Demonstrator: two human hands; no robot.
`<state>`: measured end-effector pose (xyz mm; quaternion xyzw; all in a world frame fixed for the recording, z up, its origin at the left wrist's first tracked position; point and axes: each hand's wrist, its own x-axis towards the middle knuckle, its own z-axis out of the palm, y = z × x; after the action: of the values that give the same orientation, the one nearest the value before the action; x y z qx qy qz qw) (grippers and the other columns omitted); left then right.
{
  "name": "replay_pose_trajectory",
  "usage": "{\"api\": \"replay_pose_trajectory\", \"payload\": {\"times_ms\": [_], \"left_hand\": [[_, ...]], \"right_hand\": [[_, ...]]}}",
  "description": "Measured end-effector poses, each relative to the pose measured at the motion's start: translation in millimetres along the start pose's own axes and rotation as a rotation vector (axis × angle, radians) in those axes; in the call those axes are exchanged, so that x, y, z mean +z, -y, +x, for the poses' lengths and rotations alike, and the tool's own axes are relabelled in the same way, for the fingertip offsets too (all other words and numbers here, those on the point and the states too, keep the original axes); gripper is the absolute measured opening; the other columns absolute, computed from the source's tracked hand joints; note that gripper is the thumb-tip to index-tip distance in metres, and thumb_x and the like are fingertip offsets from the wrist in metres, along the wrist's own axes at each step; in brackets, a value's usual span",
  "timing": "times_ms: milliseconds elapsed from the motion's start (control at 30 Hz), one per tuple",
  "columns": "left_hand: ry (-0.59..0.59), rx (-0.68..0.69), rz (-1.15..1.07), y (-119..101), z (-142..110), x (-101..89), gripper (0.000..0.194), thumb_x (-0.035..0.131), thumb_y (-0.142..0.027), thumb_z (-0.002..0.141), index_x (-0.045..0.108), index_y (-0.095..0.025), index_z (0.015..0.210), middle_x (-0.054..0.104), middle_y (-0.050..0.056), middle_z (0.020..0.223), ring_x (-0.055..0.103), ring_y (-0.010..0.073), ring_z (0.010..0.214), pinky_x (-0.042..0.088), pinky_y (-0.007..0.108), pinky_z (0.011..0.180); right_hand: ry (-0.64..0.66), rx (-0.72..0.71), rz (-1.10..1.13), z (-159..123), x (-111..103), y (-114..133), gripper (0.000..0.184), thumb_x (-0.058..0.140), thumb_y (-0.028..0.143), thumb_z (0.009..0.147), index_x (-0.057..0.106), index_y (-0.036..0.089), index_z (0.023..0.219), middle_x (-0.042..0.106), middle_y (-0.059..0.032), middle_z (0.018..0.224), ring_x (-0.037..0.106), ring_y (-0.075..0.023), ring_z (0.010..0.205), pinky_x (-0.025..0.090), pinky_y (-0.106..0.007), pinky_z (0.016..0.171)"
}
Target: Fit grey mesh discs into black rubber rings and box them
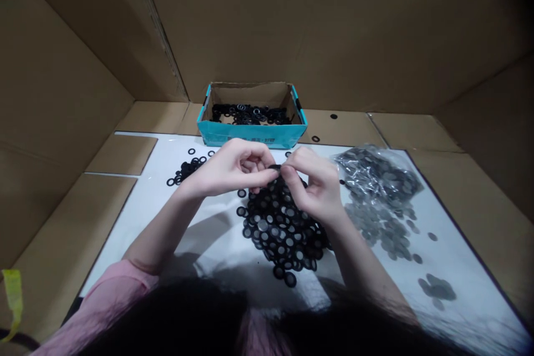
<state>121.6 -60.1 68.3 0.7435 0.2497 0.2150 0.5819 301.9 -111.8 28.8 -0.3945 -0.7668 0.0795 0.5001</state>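
Observation:
My left hand [237,169] and my right hand [315,181] meet over the middle of the white board, fingertips nearly touching. Between them they pinch a small black ring [274,167], its far side partly covered by the fingers. Below the hands lies a heap of black rings with pale mesh-like centres [283,233]. Left of my left wrist is a smaller pile of open black rings [187,169]. Loose grey discs [390,233] are spread to the right of my right hand, beside a clear plastic bag [377,175] of similar dark discs.
A teal cardboard box [252,136] with many black rings inside stands behind the hands. Cardboard walls [334,28] enclose the back and sides. A small group of grey discs [438,287] lies near the right front. Yellow tape [13,300] hangs at the left edge.

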Motion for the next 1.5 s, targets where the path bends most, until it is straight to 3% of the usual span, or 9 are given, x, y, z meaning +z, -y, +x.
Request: {"api": "replay_pose_trajectory", "payload": {"times_ms": [200,333,467,533,700,933,1100,1233,1500], "left_hand": [[-0.168,0.131,0.03,9.1,6.8,4.6,0.014,0.064,-0.024,0.084,0.057,-0.012,0.083,0.055,-0.003,0.066,0.054,0.0048,0.058,0.043,0.014,0.053],[-0.142,0.117,-0.066,11.3,7.6,10.4,0.014,0.058,-0.026,0.088,0.053,-0.013,0.088,0.062,0.001,0.07,0.063,0.0088,0.062,0.052,0.018,0.059],[-0.177,0.112,-0.011,8.3,5.8,14.0,0.009,0.062,-0.018,0.084,0.055,-0.011,0.084,0.058,-0.002,0.063,0.059,0.0058,0.054,0.046,0.014,0.052],[-0.203,0.127,0.005,6.8,5.6,14.6,0.01,0.064,-0.018,0.083,0.057,-0.011,0.085,0.057,-0.003,0.063,0.06,0.0059,0.054,0.045,0.014,0.051],[-0.247,0.279,0.056,6.3,4.8,12.9,0.028,0.074,-0.024,0.077,0.061,-0.01,0.098,0.062,0.0,0.072,0.062,0.0083,0.064,0.053,0.017,0.061],[-0.347,0.523,0.361,2.0,-0.4,15.7,0.02,0.072,-0.018,0.079,0.065,-0.008,0.093,0.067,0.002,0.076,0.061,0.0056,0.063,0.052,0.013,0.062],[-0.394,0.383,0.359,-2.2,-3.2,20.9,0.005,0.063,-0.014,0.081,0.061,-0.01,0.082,0.06,-0.002,0.066,0.055,0.0048,0.055,0.048,0.014,0.055],[-0.377,0.264,0.24,-3.8,-3.5,24.2,0.007,0.062,-0.016,0.081,0.058,-0.012,0.078,0.055,-0.003,0.06,0.052,0.0049,0.051,0.044,0.015,0.05],[-0.353,0.168,0.035,-3.4,-0.2,25.0,0.012,0.063,-0.017,0.079,0.054,-0.013,0.072,0.053,-0.004,0.057,0.054,0.0058,0.048,0.042,0.016,0.046]], "right_hand": [[-0.11,0.009,-0.12,-2.4,5.6,-2.1,0.019,0.051,0.014,0.089,0.05,0.02,0.07,0.052,0.0,0.063,0.044,-0.0133,0.062,0.034,-0.031,0.061],[-0.097,0.005,-0.139,-1.2,0.5,-3.5,0.02,0.049,0.014,0.09,0.05,0.02,0.07,0.051,0.0002,0.062,0.043,-0.0132,0.062,0.034,-0.031,0.061],[-0.059,0.003,-0.12,0.5,-3.1,-2.2,0.018,0.049,0.014,0.089,0.051,0.019,0.073,0.053,0.0002,0.065,0.045,-0.0129,0.063,0.034,-0.031,0.062],[-0.08,0.054,-0.048,-0.4,-1.5,-1.5,0.019,0.049,0.015,0.09,0.05,0.019,0.071,0.05,0.0011,0.065,0.043,-0.0119,0.062,0.033,-0.029,0.06],[-0.168,0.387,0.451,-6.6,10.2,-2.3,0.027,0.047,0.033,0.095,0.051,0.02,0.072,0.043,0.0025,0.066,0.04,-0.0107,0.061,0.032,-0.026,0.057],[-0.143,0.434,0.562,-9.4,19.9,0.2,0.036,0.045,0.046,0.094,0.048,0.02,0.07,0.043,0.0026,0.065,0.043,-0.011,0.061,0.034,-0.026,0.057],[-0.194,0.331,0.341,-6.6,14.5,5.1,0.022,0.051,0.033,0.093,0.056,0.021,0.075,0.054,0.001,0.068,0.049,-0.0127,0.064,0.038,-0.027,0.061],[-0.217,0.181,0.139,-5.5,14.6,8.1,0.018,0.049,0.021,0.092,0.056,0.021,0.077,0.058,0.0002,0.069,0.053,-0.0135,0.065,0.04,-0.028,0.061],[-0.277,0.108,0.006,-8.4,16.7,9.8,0.015,0.05,0.015,0.091,0.055,0.022,0.079,0.057,-0.0001,0.069,0.052,-0.0138,0.065,0.039,-0.029,0.061]]}}
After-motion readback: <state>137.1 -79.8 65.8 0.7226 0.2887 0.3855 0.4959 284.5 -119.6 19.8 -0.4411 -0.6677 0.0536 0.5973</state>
